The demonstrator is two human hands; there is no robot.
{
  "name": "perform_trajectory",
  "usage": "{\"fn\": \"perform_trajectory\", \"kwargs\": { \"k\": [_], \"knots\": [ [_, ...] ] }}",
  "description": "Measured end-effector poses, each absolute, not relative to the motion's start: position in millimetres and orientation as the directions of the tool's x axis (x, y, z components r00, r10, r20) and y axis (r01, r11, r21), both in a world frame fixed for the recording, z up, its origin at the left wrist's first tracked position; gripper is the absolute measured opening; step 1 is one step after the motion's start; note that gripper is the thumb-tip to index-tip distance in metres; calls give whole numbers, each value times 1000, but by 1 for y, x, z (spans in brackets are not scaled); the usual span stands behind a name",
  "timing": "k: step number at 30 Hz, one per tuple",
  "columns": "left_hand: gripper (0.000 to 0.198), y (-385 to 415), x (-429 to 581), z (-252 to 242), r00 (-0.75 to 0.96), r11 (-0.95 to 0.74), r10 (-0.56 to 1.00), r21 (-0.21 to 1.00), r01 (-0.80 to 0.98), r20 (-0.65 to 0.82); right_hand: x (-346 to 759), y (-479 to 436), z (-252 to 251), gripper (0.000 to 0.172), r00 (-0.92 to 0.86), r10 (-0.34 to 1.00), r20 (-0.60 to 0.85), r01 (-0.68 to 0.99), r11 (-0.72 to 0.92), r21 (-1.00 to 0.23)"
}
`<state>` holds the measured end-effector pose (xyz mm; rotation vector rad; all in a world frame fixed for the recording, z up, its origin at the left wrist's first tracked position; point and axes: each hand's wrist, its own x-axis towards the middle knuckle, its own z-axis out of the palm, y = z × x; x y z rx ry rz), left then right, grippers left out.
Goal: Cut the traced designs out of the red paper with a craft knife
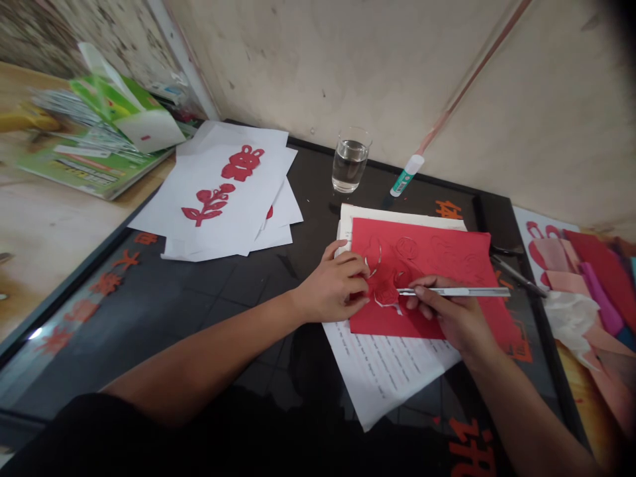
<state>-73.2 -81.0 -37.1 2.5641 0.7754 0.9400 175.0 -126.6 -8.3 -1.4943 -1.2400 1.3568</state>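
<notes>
A sheet of red paper (424, 255) lies over white printed pages (382, 374), with outlines and cut slits on it. My left hand (334, 285) rests on its left edge, fingers slightly spread and bent, the tips pressing on the paper by a slit. Held like a pen in my right hand (454, 315) is a slim silver craft knife (472, 291). The knife's tip touches the red paper beside a partly cut, rounded shape (386, 291). White shows through the slits around that shape.
Behind the paper stand a glass of water (350, 162) and a glue stick (407, 175) near the wall. White sheets (228, 232) with red cut-outs lie left on the black table. A green book (94, 175) is far left; coloured papers (596, 278) are at right.
</notes>
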Motion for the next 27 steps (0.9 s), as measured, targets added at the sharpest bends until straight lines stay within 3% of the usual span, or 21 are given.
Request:
{"fn": "perform_trajectory", "kwargs": {
  "k": [6,8,11,13,15,17,21,27],
  "knots": [
    [4,-81,-73,-39,526,-764,646,472,440,554,173,-128,-11,19,-86,976,-200,149,-185,-971],
    [14,-80,-73,-40,434,-714,697,503,486,570,172,-129,-10,21,-64,979,-193,186,-178,-966],
    [33,-78,-74,-38,287,-578,811,620,531,510,168,-132,-4,26,-43,982,-182,327,-159,-932],
    [39,-76,-76,-35,203,-418,909,784,458,365,163,-134,0,29,-47,979,-199,380,-167,-910],
    [42,-74,-77,-32,162,-237,968,916,324,193,159,-135,2,31,-46,969,-245,317,-218,-923],
    [45,-73,-79,-30,160,-112,984,969,221,77,155,-134,0,32,-20,956,-294,159,-287,-945],
    [58,-71,-80,-23,159,14,987,991,131,-35,155,-131,-7,32,3,952,-307,-102,-305,-947],
    [77,-72,-77,-7,167,230,958,972,34,-233,159,-132,-11,30,-10,966,-258,-192,-255,-948]
  ]
}}
